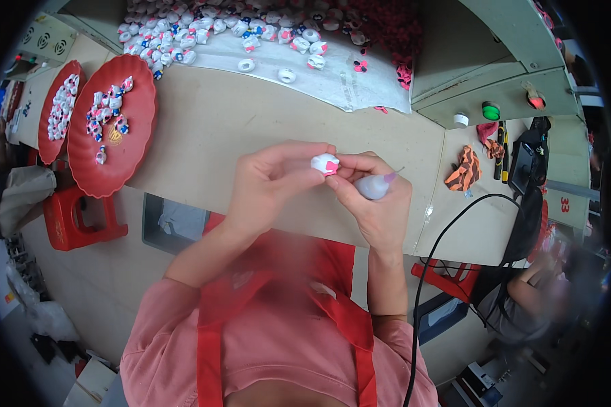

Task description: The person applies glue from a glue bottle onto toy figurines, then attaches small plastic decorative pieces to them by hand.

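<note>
Over the middle of the bench, my left hand [278, 180] pinches a small white figurine part [324, 164] with a bright pink patch. The fingertips of my right hand [380, 197] meet the same white and pink piece from the other side. Also tucked in my right hand is a small translucent squeeze bottle [375, 186] with a purplish collar and a thin needle tip, which points up and to the right. Both hands are closed, and fingers cover part of the piece.
White, pink and blue pieces [183, 41] are heaped on a white sheet [319, 81] at the back. A red scalloped plate [139, 129] with finished-looking pieces stands left. Right are a green button [491, 110], a patterned cloth [464, 168] and a black cable [424, 271]. Another person [529, 298] sits right.
</note>
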A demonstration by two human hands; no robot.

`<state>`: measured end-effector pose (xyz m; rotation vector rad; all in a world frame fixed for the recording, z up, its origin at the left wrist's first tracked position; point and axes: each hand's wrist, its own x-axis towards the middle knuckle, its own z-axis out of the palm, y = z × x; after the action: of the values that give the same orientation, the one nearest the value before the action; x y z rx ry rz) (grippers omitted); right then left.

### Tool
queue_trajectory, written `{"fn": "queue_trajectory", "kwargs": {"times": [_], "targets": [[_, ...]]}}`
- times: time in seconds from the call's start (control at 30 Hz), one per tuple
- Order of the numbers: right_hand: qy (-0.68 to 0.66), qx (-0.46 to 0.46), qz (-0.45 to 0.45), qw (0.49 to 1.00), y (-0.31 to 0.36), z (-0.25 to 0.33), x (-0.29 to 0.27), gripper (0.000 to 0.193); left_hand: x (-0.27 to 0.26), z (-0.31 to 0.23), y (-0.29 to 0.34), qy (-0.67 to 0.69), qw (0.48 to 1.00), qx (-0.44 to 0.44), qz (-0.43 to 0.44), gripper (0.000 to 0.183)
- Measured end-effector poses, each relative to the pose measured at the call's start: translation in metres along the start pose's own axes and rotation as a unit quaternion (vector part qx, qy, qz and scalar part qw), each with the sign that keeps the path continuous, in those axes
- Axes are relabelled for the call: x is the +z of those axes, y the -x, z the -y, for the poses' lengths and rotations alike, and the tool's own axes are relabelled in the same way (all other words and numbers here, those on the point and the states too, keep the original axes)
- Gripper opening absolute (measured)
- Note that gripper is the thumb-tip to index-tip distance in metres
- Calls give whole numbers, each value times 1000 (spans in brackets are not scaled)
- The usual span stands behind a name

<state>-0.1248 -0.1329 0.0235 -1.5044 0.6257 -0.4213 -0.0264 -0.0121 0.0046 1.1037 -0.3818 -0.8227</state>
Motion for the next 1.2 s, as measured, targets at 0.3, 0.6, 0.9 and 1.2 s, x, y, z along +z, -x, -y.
{"fn": "queue_trajectory", "kwargs": {"times": [0.3, 0.6, 0.9, 1.2], "targets": [[21, 3, 26, 999, -7, -1, 0, 16, -6, 4, -6, -31, 997, 67, 17, 24], [10, -45, 53, 998, 2, 9, 26, 10, -25, -18, 14, -69, 994, 86, -23, 22], [-33, -27, 139, 989, -9, 23, 119, 7, -122, -99, 47, -174, 960, 118, -187, 19], [21, 52, 58, 997, -16, 7, 76, 12, -372, -186, -11, -505, 706, 244, -433, 34]]}}
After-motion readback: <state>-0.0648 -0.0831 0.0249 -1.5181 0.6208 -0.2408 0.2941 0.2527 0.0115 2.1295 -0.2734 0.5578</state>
